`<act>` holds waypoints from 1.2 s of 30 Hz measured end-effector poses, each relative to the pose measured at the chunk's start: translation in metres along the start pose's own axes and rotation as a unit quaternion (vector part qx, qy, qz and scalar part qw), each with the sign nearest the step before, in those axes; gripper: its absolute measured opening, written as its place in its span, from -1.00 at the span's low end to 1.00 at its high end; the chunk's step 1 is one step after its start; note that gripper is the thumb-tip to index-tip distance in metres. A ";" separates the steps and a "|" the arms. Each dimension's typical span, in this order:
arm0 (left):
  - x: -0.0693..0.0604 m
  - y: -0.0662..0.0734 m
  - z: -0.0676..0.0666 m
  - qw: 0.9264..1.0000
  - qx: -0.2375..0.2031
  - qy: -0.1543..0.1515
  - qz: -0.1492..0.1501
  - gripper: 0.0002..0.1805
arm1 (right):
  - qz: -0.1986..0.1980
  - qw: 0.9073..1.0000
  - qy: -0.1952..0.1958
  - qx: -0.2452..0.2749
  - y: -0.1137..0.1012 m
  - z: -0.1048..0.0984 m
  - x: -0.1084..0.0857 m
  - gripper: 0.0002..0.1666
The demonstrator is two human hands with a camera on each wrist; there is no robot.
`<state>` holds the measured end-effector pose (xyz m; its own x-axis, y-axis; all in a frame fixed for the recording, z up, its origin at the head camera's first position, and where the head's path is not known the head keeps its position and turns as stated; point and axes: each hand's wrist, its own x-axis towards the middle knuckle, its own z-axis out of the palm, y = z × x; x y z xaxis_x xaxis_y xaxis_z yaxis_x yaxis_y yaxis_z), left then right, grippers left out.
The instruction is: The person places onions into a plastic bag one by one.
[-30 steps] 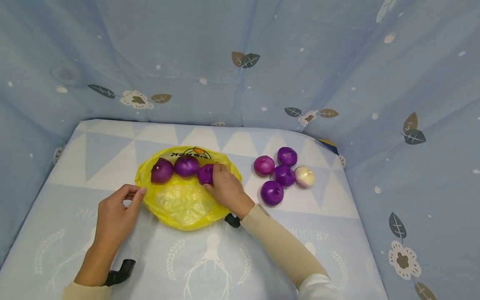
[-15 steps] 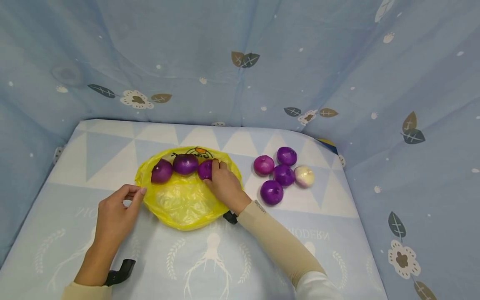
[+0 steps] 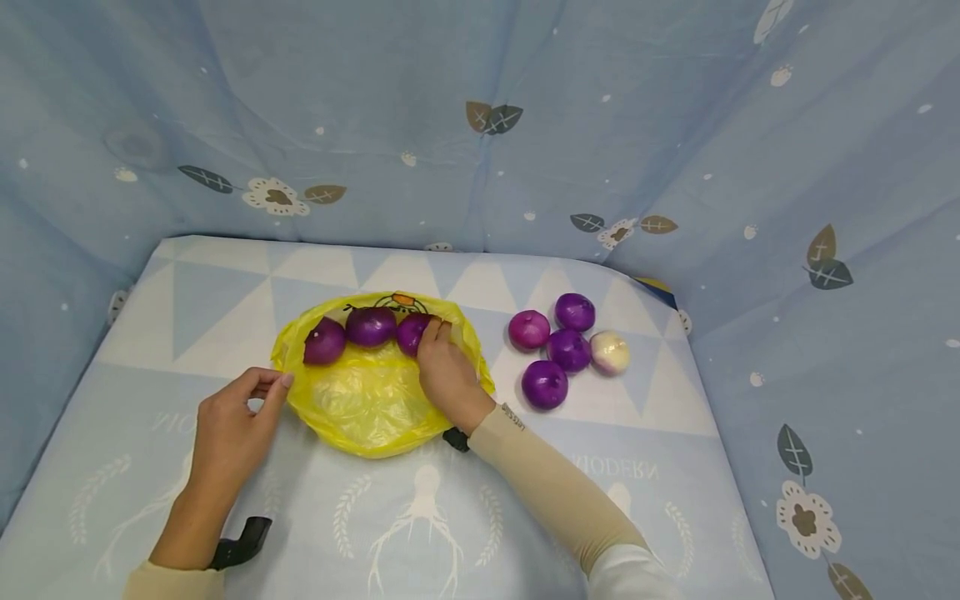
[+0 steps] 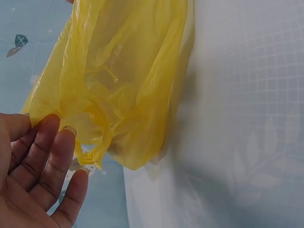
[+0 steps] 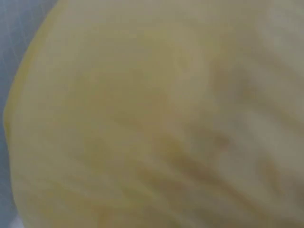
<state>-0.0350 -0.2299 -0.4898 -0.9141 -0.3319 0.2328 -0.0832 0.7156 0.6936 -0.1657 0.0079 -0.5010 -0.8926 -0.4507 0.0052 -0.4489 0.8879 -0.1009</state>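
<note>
Nearest: left hand (image 3: 232, 429), thumb and finger pinching the left rim of a yellow plastic bag (image 3: 367, 408) that lies mouth-up on the worktop (image 3: 315, 517). Right hand (image 3: 452, 375) reaches inside, fingers at the right edge of a red onion (image 3: 411, 335); whether gripping or merely touching, cannot tell. Just changed: right hand has turned slightly, thumb now hidden, more onion exposed. Probably settled in the bag, beside two other red onions (image 3: 371, 326). Farther right, loose: four purple onions (image 3: 568, 350), one pale onion (image 3: 610, 353). Blue curtain (image 3: 405, 100) behind.
</note>
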 end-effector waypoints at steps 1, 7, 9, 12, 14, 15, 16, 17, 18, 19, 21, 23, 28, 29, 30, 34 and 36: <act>0.000 0.000 0.000 1.000 0.001 -0.001 -0.001 -0.82 | 0.002 1.000 0.001 -0.006 0.000 0.000 0.000 -0.37; -0.001 0.002 0.001 1.000 0.007 -0.005 -0.005 -0.81 | 0.004 0.998 0.013 -0.062 0.001 0.001 0.001 -0.48; -0.001 0.002 0.001 1.000 0.007 -0.006 -0.006 -0.81 | 0.004 0.997 0.014 -0.076 0.002 0.001 0.002 -0.50; -0.001 0.002 0.001 1.000 0.007 -0.006 -0.007 -0.81 | 0.003 0.997 0.010 -0.081 0.003 0.001 0.002 -0.53; -0.001 0.002 0.001 1.000 0.005 -0.007 -0.006 -0.81 | 0.003 0.997 0.004 -0.075 0.004 0.000 0.002 -0.62; -0.001 0.002 0.002 1.000 0.005 -0.007 -0.006 -0.81 | 0.003 0.997 0.001 -0.072 0.004 -0.001 0.002 -0.69; -0.002 0.002 0.002 1.000 0.005 -0.007 -0.006 -0.81 | 0.003 0.998 -0.001 -0.067 0.005 -0.002 0.003 -0.77; -0.002 0.002 0.002 1.000 0.006 -0.007 -0.007 -0.81 | 0.005 0.998 -0.003 -0.062 0.005 -0.003 0.003 -0.84; -0.002 0.002 0.002 1.000 0.006 -0.007 -0.007 -0.81 | 0.007 0.998 -0.005 -0.059 0.005 -0.004 0.003 -0.89; -0.002 0.002 0.002 1.000 0.007 -0.007 -0.007 -0.81 | 0.010 0.999 -0.007 -0.053 0.006 -0.005 0.003 -0.91; -0.002 0.003 0.002 1.000 0.010 -0.007 -0.009 -0.81 | 0.015 0.999 -0.010 -0.045 0.007 -0.006 0.003 -0.90; -0.002 0.003 0.002 1.000 0.012 -0.008 -0.010 -0.81 | 0.018 0.999 -0.011 -0.038 0.007 -0.008 0.002 -0.89; -0.001 0.004 0.001 1.000 0.011 -0.006 -0.013 -0.81 | 0.007 1.000 0.003 -0.022 0.007 -0.014 0.000 -0.88; -0.001 0.004 0.001 1.000 0.011 -0.005 -0.012 -0.81 | 0.004 1.000 0.008 -0.019 0.007 -0.016 -0.001 -0.88; -0.001 0.004 0.001 1.000 0.010 -0.004 -0.012 -0.81 | 0.002 1.000 0.011 -0.015 0.007 -0.017 -0.001 -0.87; -0.001 0.004 0.000 1.000 0.011 -0.003 -0.014 -0.81 | -0.002 1.000 0.004 0.000 0.007 -0.025 -0.005 -0.80; -0.002 0.004 -0.001 1.000 0.013 -0.004 -0.017 -0.80 | -0.005 1.000 -0.003 0.010 0.008 -0.030 -0.009 -0.76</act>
<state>-0.0334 -0.2267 -0.4866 -0.9137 -0.3512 0.2043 -0.1239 0.7198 0.6830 -0.1630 0.0219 -0.4718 -0.8874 -0.4609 -0.0002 -0.4576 0.8810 -0.1200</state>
